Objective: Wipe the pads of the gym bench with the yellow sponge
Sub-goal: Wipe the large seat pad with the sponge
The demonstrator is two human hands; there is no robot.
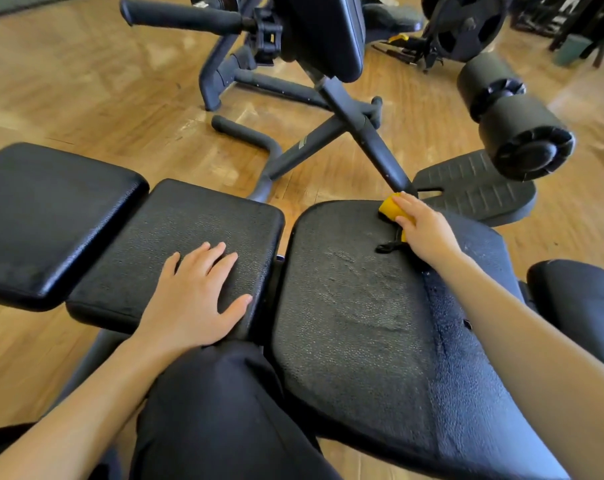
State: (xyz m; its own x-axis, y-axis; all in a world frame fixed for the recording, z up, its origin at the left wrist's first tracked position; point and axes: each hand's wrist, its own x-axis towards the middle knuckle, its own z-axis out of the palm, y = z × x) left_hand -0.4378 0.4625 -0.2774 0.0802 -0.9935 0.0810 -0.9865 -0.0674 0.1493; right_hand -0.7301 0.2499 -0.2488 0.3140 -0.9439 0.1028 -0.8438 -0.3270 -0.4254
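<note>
Nearest the camera, the person's dark-trousered knee [221, 403] sits between two black textured vinyl pads. The left hand [193, 299] lies flat with straight, spread fingers on the middle rectangular pad [162, 230], holding nothing; it looks like a brace. The right hand [425, 230] reaches across the large rounded seat pad [356, 323] and grips the yellow sponge [392, 206], fingers curled over it, at that pad's far edge, with a small black cord [387, 245] trailing beside it.

To wipe well, I would keep the sponge flat against the vinyl, press evenly, and draw it in overlapping strokes from the far edge back toward the body. The dull, streaked patches suggest the pad is only partly covered.

Counted: two hands, one sponge, three flat bench pads including the glossy left-hand pad [47, 216], two black foam rollers [515, 116] farther right, and one ribbed footplate [480, 188] on the wooden floor [86, 91].
</note>
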